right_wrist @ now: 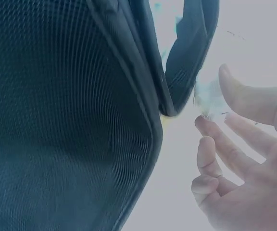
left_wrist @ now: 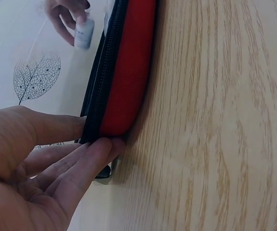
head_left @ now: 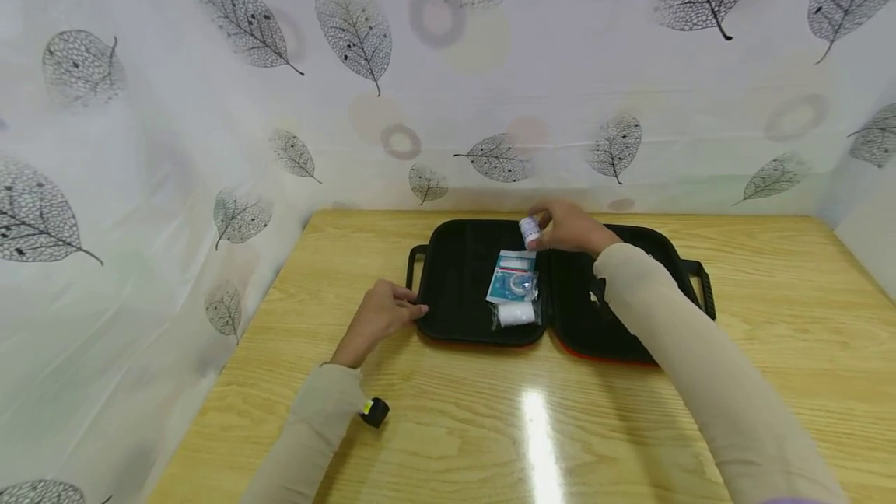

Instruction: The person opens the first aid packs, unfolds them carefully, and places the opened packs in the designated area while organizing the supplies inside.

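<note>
A black-lined case (head_left: 448,278) with a red fabric outside (left_wrist: 131,62) lies unfolded on the table. My left hand (head_left: 381,309) pinches its near left corner, thumb on the zipper rim and fingers under the red side. Over the far edge of the left half, my right hand (head_left: 570,228) holds a small white bottle (head_left: 530,232) between thumb and fingers. Below the bottle, inside the left half, lie a blue-and-white packet (head_left: 502,283), a ring-shaped item (head_left: 522,283) in clear wrap and a white roll (head_left: 516,313) in clear wrap. Glare washes out the bottle in the right wrist view.
The case has a black handle (head_left: 413,267) at the left and another handle (head_left: 702,286) at the right. My right sleeve (head_left: 672,333) covers part of the right half. A small black block (head_left: 376,412) shows beside my left sleeve. A leaf-patterned sheet (head_left: 434,99) hangs behind the wooden table (head_left: 455,418).
</note>
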Motion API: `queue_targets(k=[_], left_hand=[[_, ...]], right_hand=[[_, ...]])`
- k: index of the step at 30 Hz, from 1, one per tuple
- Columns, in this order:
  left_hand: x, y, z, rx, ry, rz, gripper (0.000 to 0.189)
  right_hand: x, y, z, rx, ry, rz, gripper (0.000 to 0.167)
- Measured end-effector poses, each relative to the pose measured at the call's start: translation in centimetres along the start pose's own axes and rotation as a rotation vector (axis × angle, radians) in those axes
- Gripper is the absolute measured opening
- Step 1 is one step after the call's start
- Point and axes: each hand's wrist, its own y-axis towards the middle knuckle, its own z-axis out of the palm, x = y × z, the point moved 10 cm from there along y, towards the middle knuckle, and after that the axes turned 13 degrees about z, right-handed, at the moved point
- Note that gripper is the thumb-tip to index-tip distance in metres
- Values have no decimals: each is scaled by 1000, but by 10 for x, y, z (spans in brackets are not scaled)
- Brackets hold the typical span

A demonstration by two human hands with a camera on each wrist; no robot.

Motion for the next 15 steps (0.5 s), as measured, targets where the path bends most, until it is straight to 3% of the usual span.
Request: queue_targets(k=[15], left_hand=[[1,-1,0,7,25,5,38]], right_hand=[[-54,-39,-41,-66,33,35,60]])
